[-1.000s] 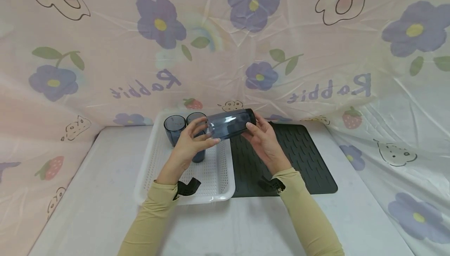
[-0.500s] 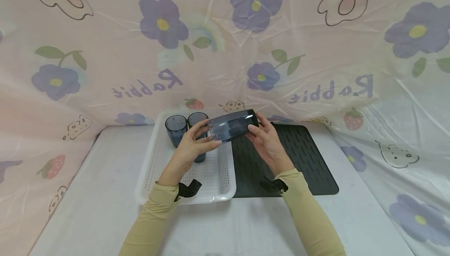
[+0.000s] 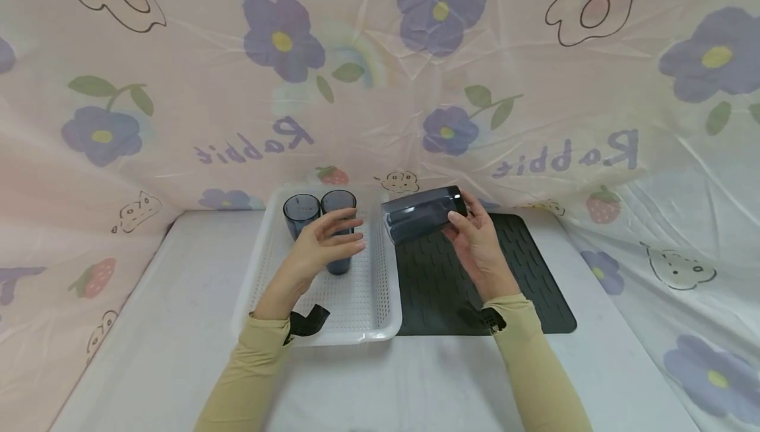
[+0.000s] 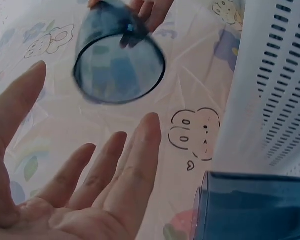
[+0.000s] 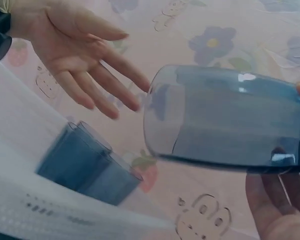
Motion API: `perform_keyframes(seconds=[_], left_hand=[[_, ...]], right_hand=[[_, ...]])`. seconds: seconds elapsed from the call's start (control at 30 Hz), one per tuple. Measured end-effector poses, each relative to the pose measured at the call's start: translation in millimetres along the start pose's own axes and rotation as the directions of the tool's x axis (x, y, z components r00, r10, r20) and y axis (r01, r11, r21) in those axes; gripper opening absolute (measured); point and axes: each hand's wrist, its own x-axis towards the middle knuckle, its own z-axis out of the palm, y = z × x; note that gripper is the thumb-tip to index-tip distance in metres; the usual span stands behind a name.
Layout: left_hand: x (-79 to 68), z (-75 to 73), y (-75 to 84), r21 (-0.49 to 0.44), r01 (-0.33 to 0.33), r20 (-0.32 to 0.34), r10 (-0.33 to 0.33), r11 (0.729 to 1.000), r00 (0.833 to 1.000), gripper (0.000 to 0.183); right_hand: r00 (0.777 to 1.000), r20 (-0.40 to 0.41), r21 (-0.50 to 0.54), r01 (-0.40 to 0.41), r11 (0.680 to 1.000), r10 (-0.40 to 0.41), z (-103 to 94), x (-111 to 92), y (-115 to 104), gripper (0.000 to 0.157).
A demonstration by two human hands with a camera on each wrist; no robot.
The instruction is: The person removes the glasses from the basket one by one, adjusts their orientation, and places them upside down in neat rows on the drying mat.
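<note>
My right hand [image 3: 477, 241] grips a dark blue-tinted drinking glass [image 3: 418, 216] by its base end, fingers and thumb on opposite sides. The glass is tilted nearly onto its side, its mouth facing left, raised over the edge between basket and mat. My left hand [image 3: 320, 247], fingers spread, hovers above the white basket and is apart from the held glass. In the left wrist view, a gap shows between the left fingers [image 4: 147, 135] and the glass's rim [image 4: 120, 102]. More such glasses, one a tinted glass [image 3: 301, 208], stand in the basket, partly hidden behind the left hand.
The white perforated basket [image 3: 388, 300] stands on a white table [image 3: 178, 300]. Right beside it lies a black ridged mat [image 3: 505, 287]. A printed curtain [image 3: 368, 122] with flowers and rabbits hangs behind and around the table.
My left hand has let go of the glass's rim end. The right hand has carried the glass to the right, away from the left hand.
</note>
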Motion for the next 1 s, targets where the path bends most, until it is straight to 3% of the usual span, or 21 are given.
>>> perform_keyframes(seconds=[0.23,0.57,0.87,1.0], left_hand=[[-3.5,-15.8,1.9,0.033,-0.010,-0.022,0.011,0.999,1.000,0.061],[-9.5,-46.6,4.3,0.053,0.027,-0.029,-0.026,0.998,0.999,0.063],[-7.2,-64.0,1.5,0.072,0.055,-0.030,-0.053,0.996,0.998,0.065],[-4.9,-68.1,-0.8,0.098,0.075,-0.024,-0.073,0.992,0.997,0.067]], right_hand=[[0.998,-0.066,-0.135,-0.007,0.991,-0.002,-22.3,-7.9,-7.7,0.054],[0.977,-0.215,-0.167,-0.036,0.985,-0.001,-56.5,-14.6,-13.0,0.050],[0.965,-0.258,-0.231,-0.007,0.973,-0.054,-78.3,-19.2,-18.3,0.061],[0.954,-0.289,-0.246,0.007,0.969,-0.080,-86.8,-22.2,-19.2,0.059]])
